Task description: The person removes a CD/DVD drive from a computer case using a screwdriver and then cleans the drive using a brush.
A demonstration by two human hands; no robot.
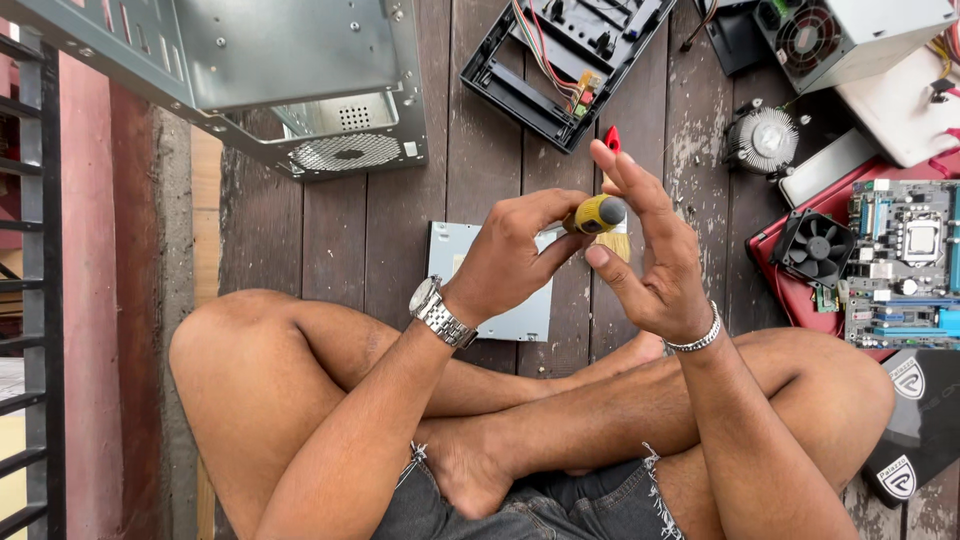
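Note:
My left hand (515, 250) grips a screwdriver with a yellow and grey handle (597, 213), its butt end pointing right. My right hand (645, 250) is held upright beside it, fingers spread, thumb tip touching just below the handle. A tan brush head (617, 245) shows between the two hands; which hand holds it is hidden. A small red part (611, 137) peeks out above my right fingertips. Both hands hover over a flat silver drive (455, 260) lying on the wooden floor.
I sit cross-legged on dark planks (400, 220). An open metal computer case (300, 80) lies at top left. A black front panel with wires (570, 60), a power supply (850, 35), a round heatsink (765, 140), a black fan (815, 248) and a motherboard (905, 265) lie along the top and right.

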